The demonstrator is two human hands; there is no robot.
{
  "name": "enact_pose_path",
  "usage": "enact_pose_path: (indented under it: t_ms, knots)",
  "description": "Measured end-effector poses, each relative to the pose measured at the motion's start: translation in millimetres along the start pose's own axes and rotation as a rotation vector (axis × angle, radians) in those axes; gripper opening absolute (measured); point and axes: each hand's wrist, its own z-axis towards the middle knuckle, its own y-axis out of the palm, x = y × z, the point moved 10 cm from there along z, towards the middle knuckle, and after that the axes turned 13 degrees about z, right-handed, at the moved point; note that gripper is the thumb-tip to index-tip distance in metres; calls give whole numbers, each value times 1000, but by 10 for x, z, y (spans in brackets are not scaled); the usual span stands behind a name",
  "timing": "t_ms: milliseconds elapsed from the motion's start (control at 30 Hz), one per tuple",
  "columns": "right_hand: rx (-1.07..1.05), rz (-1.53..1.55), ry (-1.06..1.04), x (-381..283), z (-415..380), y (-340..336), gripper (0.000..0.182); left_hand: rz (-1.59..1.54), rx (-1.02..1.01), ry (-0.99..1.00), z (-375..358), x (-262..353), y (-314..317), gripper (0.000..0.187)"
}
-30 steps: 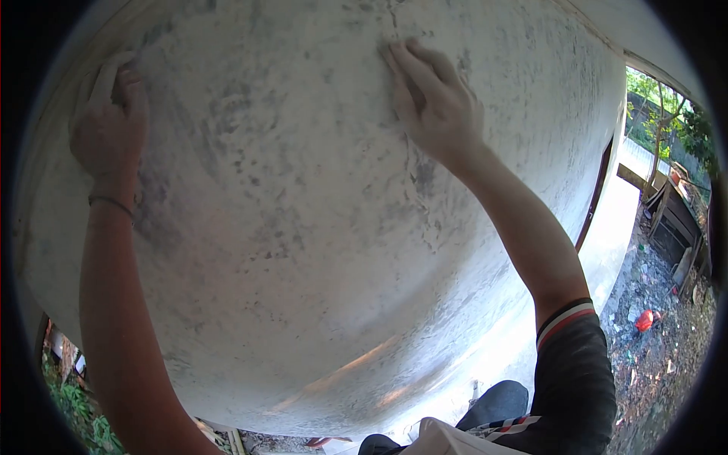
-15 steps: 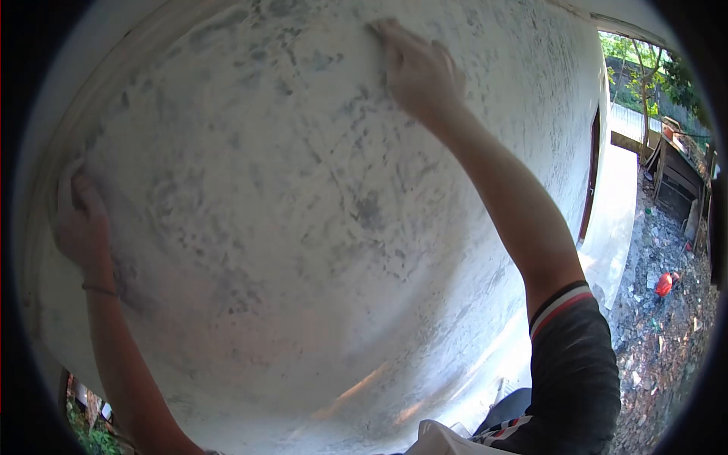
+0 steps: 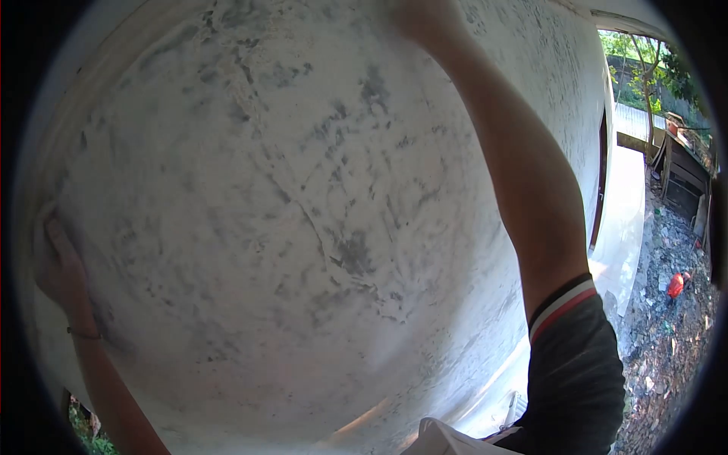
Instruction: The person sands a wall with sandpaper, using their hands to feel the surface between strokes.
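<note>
A broad white wall (image 3: 227,265) with grey patches and a branching crack fills most of the view. At the far left my left hand (image 3: 64,273) rests against its edge, thumb pointing up and apart from the other fingers, with nothing visible in it. A thin dark band circles that wrist. My right hand (image 3: 428,19) is high on the wall at the top of the view, blurred by motion. Its fingers run out of the frame, so whether it holds anything is hidden.
Rubble-strewn ground (image 3: 656,349) lies along the right, with a red object (image 3: 676,285) on it. Farther back stand a dark wooden structure (image 3: 686,178) and trees. A dark door frame (image 3: 599,182) is set in the wall. Green plants (image 3: 95,440) show at lower left.
My right hand has moved up, its fingers now past the top edge. The left hand appears lower and farther left, while the wall's marks have also shifted as the view moved.
</note>
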Motion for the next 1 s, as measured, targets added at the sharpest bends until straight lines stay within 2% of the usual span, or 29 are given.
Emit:
enact_pose_path:
  t_ms: [67, 167, 233, 267, 333, 400, 467, 500, 600, 667, 733, 800, 900, 1000]
  knots:
    - [31, 34, -261, -20, -428, -72, 35, -1, -9, -17, -43, -20, 27, 32]
    - [-51, -248, -14, -368, -285, -40, 34, 26, -28, -43, -59, 11, 5, 33]
    - [-33, -191, 63, -145, 78, -18, 34, -19, -11, -8, -79, 23, 1, 33]
    - [-20, -160, 77, -99, 263, -15, 34, -33, 9, -10, -91, -8, -16, 33]
    - [-197, -492, 52, 16, -141, 114, 37, -20, 11, -6, -51, -24, 14, 33]
    - [-313, -679, -31, 68, -272, 252, 41, -26, -25, -52, -140, -56, 51, 33]
    - [-323, -687, -100, 109, -256, 303, 42, -47, -72, -66, -62, -37, 44, 33]
    - [-314, -607, 56, 84, 23, 259, 45, -56, -46, -55, -63, -22, 29, 33]
    - [-32, -170, 128, -113, 273, -66, 33, -53, 7, -18, -67, -40, -6, 34]
    - [-117, -453, -63, 121, -37, 83, 38, -36, 2, -21, -62, -56, 24, 34]
    - [-182, -533, -87, 161, -269, 95, 39, -68, -13, -40, -70, -22, 28, 33]
    - [-153, -393, 44, 182, -280, -12, 35, -71, -1, -67, -102, -16, -35, 32]
    - [-30, -38, 161, 111, 272, -129, 33, -84, 32, -38, -62, 0, -73, 32]
    - [-58, -376, -50, 210, 176, -46, 30, -123, 68, -29, -94, -84, -23, 32]
